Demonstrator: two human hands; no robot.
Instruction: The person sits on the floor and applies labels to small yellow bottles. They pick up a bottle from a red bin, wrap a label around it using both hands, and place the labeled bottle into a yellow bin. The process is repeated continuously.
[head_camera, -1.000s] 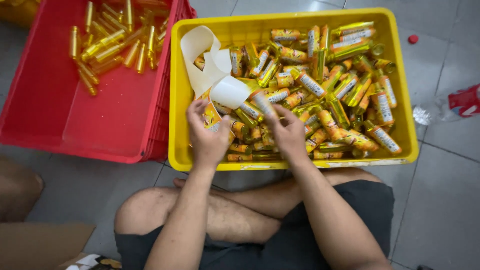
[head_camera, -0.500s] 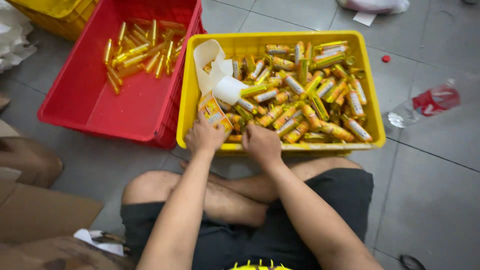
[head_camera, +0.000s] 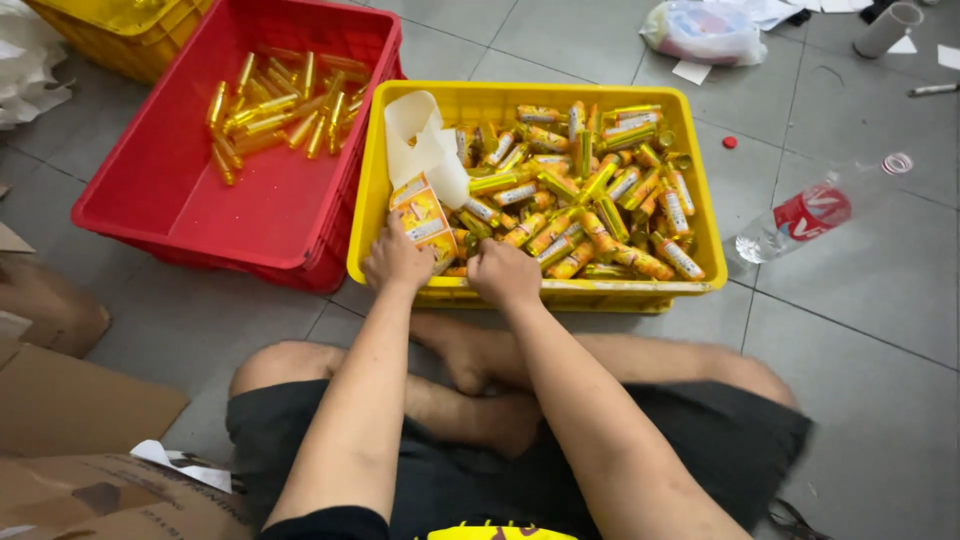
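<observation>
A yellow crate (head_camera: 690, 235) on the floor holds several small yellow bottles with orange and white labels (head_camera: 590, 190). My left hand (head_camera: 397, 262) rests at the crate's near left corner, gripping a strip of orange stickers (head_camera: 422, 215) whose white backing paper (head_camera: 425, 140) curls up against the left wall. My right hand (head_camera: 503, 272) is fisted beside it at the near rim, among the bottles; what it grips is hidden. A red crate (head_camera: 160, 215) to the left holds several unlabelled yellow bottles (head_camera: 270, 110) in its far part.
I sit cross-legged on grey floor tiles. A clear plastic drink bottle with a red label (head_camera: 800, 215) lies right of the yellow crate. A red cap (head_camera: 730, 142) and a plastic bag (head_camera: 705, 30) lie beyond. Cardboard (head_camera: 70, 400) sits at left.
The view has pulled back and up, so both crates look smaller. Both hands dropped from mid-crate to the near rim, and the sticker strip now stands more upright.
</observation>
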